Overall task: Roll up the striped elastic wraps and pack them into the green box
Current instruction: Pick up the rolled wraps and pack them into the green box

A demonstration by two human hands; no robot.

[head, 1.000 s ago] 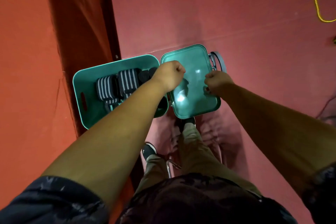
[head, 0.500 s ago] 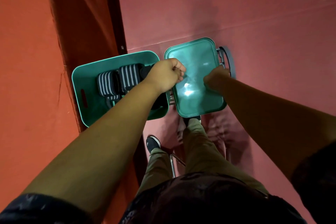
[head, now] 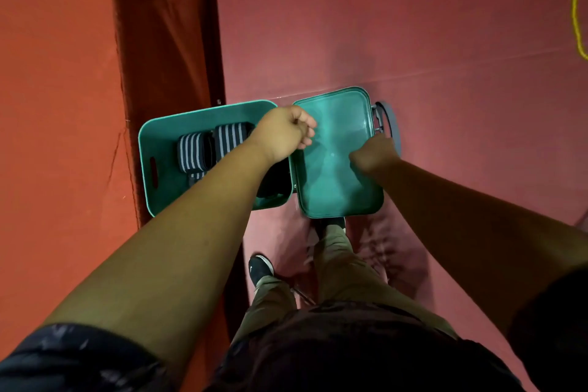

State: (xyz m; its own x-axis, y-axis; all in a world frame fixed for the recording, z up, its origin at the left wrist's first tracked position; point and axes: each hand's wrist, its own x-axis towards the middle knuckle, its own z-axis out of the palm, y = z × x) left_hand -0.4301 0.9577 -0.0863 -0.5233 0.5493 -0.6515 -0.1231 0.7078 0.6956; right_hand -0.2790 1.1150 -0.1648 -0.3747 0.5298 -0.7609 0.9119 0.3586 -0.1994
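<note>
The rounded plastic box (head: 159,149) and its hinged lid (head: 337,175) are teal green, with a grey carrying handle (head: 390,124). The rolled elastic wraps (head: 194,149) are dark navy with white stripes. The draped cloth (head: 57,105) is orange-red, the thin cord (head: 575,9) yellow and the trousers (head: 337,259) khaki.

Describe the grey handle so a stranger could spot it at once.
Start at the open green box in the middle; its lid lies open to the right. On the lid's far right edge, just past the right hand, curves the handle, the only grey part.
</note>
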